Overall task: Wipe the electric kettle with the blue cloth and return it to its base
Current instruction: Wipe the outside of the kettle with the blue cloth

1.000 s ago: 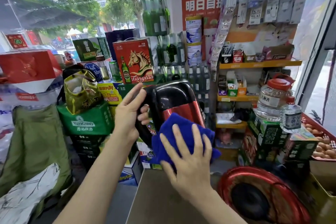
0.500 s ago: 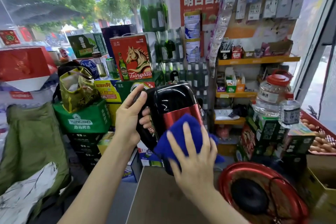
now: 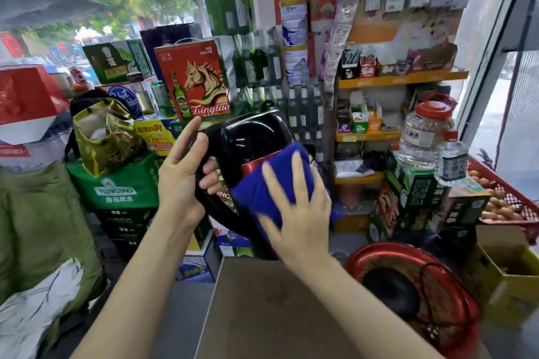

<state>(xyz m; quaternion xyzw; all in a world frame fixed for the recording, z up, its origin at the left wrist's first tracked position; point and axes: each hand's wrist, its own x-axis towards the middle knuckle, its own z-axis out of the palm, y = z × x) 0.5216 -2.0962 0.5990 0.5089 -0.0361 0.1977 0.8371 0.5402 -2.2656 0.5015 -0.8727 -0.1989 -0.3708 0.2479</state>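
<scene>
A black and red electric kettle (image 3: 250,140) is held up in the air in front of me, tilted on its side. My left hand (image 3: 182,172) grips its black handle at the left. The blue cloth (image 3: 262,183) lies flat against the kettle's red side, pressed there by my right hand (image 3: 294,213) with fingers spread. The cloth hides most of the red band and the kettle's lower part. The round black base in a red dish (image 3: 390,288) sits at the lower right, below my right forearm.
A brown table top (image 3: 262,315) lies under my arms. Stacked beer cartons (image 3: 192,81) and a green crate (image 3: 116,186) stand at the left. Orange shelves (image 3: 402,79), a large water jug (image 3: 423,137), a small bottle (image 3: 450,160) and a red egg basket (image 3: 507,198) crowd the right.
My right hand has slid the blue cloth up and to the right along the kettle's side. The left hand keeps its hold on the handle.
</scene>
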